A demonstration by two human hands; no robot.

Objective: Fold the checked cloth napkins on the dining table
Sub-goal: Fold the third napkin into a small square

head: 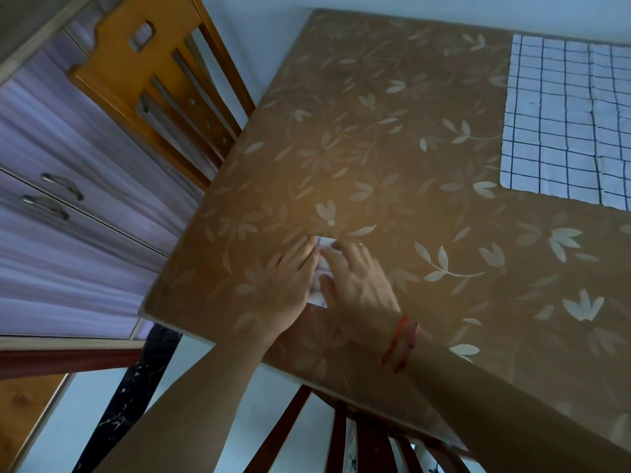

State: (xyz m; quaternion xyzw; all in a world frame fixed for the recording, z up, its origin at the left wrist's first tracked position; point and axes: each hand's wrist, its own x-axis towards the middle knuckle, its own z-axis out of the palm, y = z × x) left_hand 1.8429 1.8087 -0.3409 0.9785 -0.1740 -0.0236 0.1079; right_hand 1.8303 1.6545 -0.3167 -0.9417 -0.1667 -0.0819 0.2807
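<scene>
A small folded checked napkin (321, 268) lies near the left part of the dining table (392, 131), mostly hidden under both hands. My left hand (290, 278) lies flat on its left side with straight fingers. My right hand (358, 278), with red bangles at the wrist, presses flat on its right side. A second white napkin with dark checks (563, 121) lies spread out flat at the far right of the table.
The table carries a brown cover with pale leaf and flower prints. An orange wooden chair (153, 80) stands at the table's left side and a dark wooden chair (341, 435) at its near edge. Purple cabinet drawers (68, 199) are on the left.
</scene>
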